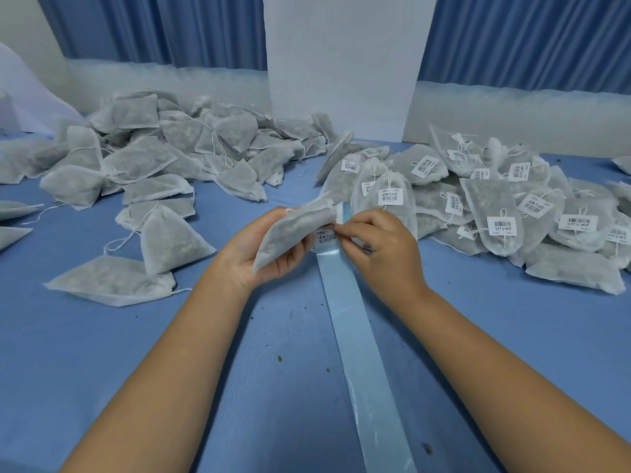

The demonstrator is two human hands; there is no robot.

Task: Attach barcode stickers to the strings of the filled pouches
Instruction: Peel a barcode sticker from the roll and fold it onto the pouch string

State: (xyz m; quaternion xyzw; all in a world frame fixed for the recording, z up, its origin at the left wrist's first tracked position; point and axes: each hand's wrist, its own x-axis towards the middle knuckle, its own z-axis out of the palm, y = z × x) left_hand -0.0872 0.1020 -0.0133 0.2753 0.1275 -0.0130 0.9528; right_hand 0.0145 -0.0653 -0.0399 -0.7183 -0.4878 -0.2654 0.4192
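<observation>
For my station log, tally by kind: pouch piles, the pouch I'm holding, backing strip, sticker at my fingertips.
Pouch piles: 2, the unlabelled pile and the labelled pile
Held pouch: 1
Backing strip: 1
Sticker: 1
Total: 5

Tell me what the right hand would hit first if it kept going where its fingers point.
The right hand points left, so it would first meet the barcode sticker it pinches, then probably the pouch gripped by the left hand; depth is unclear.

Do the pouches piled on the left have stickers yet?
No, the left pile has bare strings; only the right pile carries stickers.
</observation>
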